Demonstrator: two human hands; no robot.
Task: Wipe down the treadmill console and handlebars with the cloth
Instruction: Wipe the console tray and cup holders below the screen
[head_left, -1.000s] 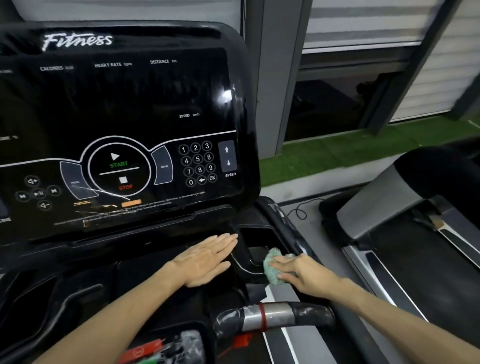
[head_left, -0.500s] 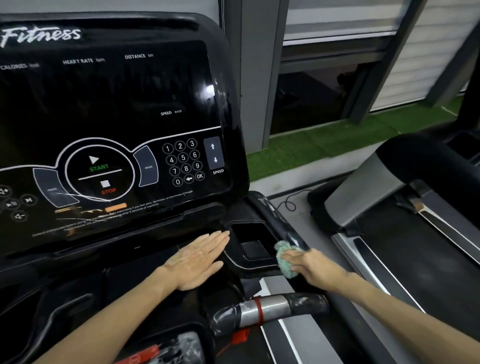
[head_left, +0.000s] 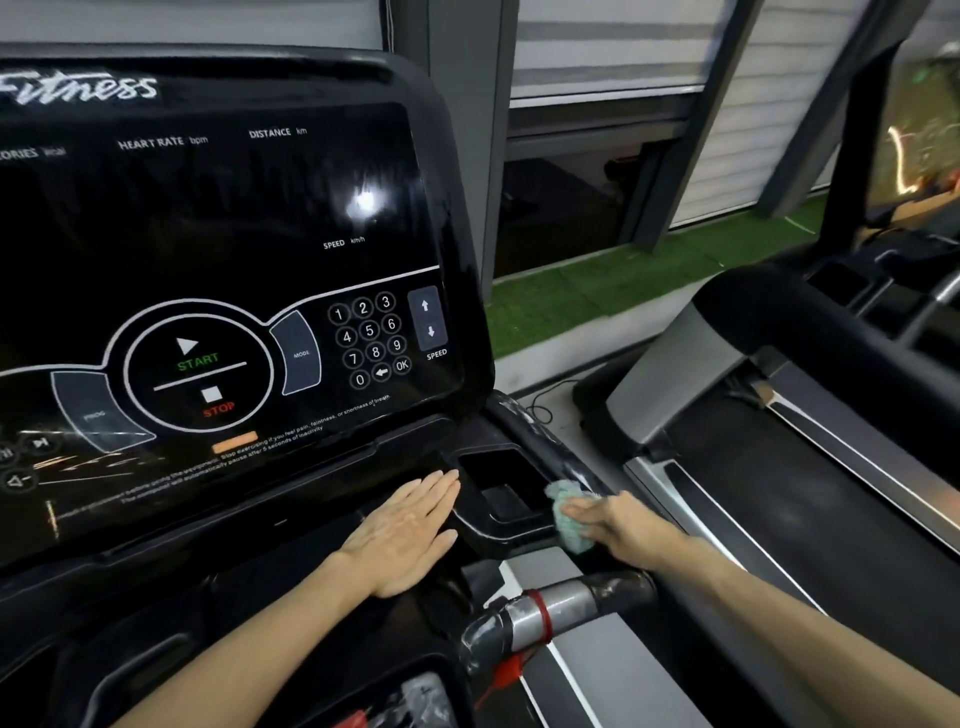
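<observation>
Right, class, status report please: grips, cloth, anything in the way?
Left grip flat, open on console ledge. Right grip holds cloth at tray's right edge. Nothing blocking the cloth.

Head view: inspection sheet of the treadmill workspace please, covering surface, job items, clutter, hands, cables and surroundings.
Surface: console glossy black, display dark, one glare spot, pale streaks at lower left.
Job's things: green cloth bunched against the right rim of the recessed tray; handlebar below it, grey and black with a red band, scuffed.
Clutter: blurred items in the bottom pocket, unidentifiable.
Hands: left hand flat, palm down on the console's lower deck; right hand on the cloth, grip too blurred to tell.
Cables: thin black cable looped on the floor right of the console.
Surroundings: neighbouring treadmill to the right, green turf strip, shuttered windows.
</observation>
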